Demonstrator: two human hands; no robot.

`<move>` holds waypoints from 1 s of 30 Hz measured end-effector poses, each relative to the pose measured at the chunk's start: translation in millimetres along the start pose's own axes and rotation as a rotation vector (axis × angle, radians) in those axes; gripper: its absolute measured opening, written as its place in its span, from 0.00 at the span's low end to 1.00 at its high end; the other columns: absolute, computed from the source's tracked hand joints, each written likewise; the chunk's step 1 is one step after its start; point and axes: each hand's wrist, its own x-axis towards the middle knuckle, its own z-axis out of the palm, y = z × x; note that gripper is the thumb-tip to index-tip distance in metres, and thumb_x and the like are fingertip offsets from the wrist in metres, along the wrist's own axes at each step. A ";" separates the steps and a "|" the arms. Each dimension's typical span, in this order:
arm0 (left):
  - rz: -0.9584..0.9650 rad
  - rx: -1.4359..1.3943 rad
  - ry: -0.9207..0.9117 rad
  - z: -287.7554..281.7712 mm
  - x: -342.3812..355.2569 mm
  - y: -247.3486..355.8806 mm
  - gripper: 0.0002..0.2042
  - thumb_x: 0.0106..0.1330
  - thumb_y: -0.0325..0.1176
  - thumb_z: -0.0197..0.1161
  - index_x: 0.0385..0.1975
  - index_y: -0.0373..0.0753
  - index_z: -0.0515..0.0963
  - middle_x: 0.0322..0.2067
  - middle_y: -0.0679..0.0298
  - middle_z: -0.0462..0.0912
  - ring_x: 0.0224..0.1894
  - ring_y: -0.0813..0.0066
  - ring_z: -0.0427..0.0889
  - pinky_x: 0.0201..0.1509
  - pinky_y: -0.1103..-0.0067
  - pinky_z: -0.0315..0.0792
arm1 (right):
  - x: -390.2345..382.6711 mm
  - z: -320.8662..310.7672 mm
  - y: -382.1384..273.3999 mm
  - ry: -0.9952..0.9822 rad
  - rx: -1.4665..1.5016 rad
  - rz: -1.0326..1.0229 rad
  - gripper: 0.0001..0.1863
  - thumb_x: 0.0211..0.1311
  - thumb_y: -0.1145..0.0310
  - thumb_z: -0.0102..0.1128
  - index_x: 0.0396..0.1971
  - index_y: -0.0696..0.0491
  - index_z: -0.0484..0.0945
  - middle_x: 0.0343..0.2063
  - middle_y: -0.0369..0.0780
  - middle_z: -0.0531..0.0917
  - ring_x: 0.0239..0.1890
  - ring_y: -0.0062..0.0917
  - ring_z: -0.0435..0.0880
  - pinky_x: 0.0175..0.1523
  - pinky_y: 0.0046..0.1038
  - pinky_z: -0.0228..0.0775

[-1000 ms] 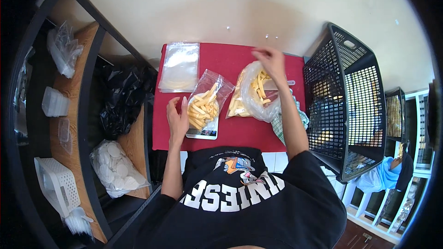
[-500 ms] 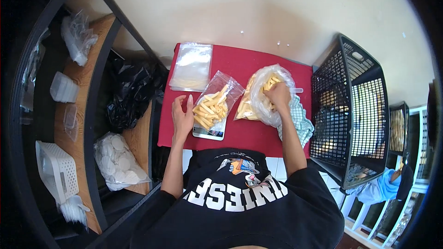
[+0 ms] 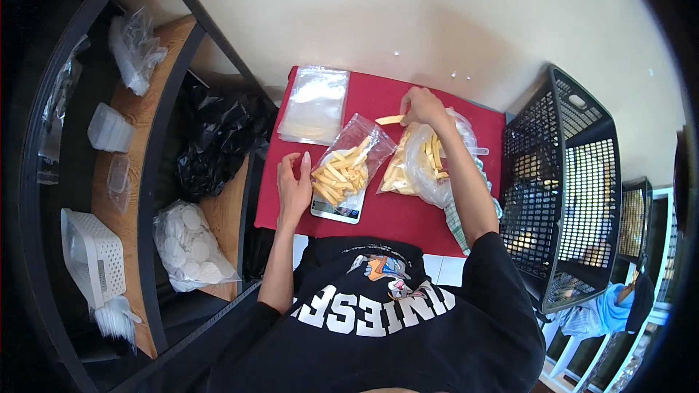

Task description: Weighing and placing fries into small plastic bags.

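Note:
My right hand [image 3: 424,108] is closed on a pale yellow French fry [image 3: 390,120], held above the table beyond the large clear bag of fries [image 3: 408,167]. That bag stands with its mouth rolled open. To its left, a smaller clear zip bag of fries [image 3: 342,173] lies on a white digital scale [image 3: 335,212], whose dark display shows at the near edge. Next to this bag's left side, my left hand [image 3: 295,188] rests with fingers apart and holds nothing. Whether its fingertips touch the bag I cannot tell.
A stack of flat clear bags [image 3: 314,105] lies at the back left of the red-covered table [image 3: 291,223]. A checked cloth [image 3: 457,227] sits by the large bag. A tall black crate [image 3: 561,189] stands to the right, and wooden shelves [image 3: 131,196] to the left.
My right hand has come up out of the large bag and moved away from me and slightly left, with a fry in it. The left hand stays beside the small bag.

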 end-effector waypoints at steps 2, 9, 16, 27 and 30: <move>-0.031 0.077 0.033 -0.1 -5.0 -4.0 0.26 0.77 0.54 0.55 0.51 0.32 0.75 0.50 0.47 0.80 0.56 0.48 0.77 0.60 0.62 0.70 | 16.2 11.0 6.5 -0.068 0.047 -0.092 0.15 0.34 0.72 0.82 0.28 0.54 0.88 0.27 0.42 0.89 0.32 0.33 0.88 0.40 0.35 0.79; -0.293 0.082 -0.040 -9.8 -17.0 -5.9 0.27 0.77 0.56 0.53 0.50 0.32 0.76 0.47 0.46 0.81 0.55 0.51 0.79 0.57 0.63 0.72 | 42.2 21.9 -16.5 -0.220 0.215 -0.306 0.15 0.36 0.78 0.80 0.31 0.57 0.90 0.25 0.40 0.90 0.28 0.23 0.87 0.37 0.28 0.79; -0.285 -0.022 -0.051 -7.6 -11.4 -20.8 0.30 0.79 0.57 0.49 0.50 0.29 0.76 0.45 0.45 0.82 0.51 0.51 0.81 0.55 0.63 0.73 | 47.8 20.9 -15.6 -0.594 0.788 -0.242 0.22 0.63 0.77 0.60 0.58 0.61 0.80 0.39 0.41 0.91 0.30 0.17 0.87 0.35 0.18 0.77; -0.210 -0.013 0.017 -25.1 6.5 -12.2 0.31 0.79 0.57 0.49 0.50 0.28 0.78 0.45 0.46 0.82 0.49 0.55 0.82 0.55 0.65 0.74 | 15.5 -13.8 24.4 -0.123 0.772 -0.067 0.17 0.67 0.70 0.62 0.54 0.57 0.82 0.39 0.38 0.89 0.36 0.19 0.86 0.42 0.23 0.78; -0.179 -0.026 0.048 -23.7 9.0 -9.6 0.30 0.79 0.57 0.49 0.49 0.28 0.78 0.45 0.46 0.82 0.48 0.56 0.82 0.54 0.65 0.74 | 2.2 -17.1 27.9 -0.077 0.790 -0.060 0.15 0.67 0.71 0.63 0.51 0.57 0.84 0.36 0.37 0.89 0.34 0.19 0.86 0.41 0.23 0.78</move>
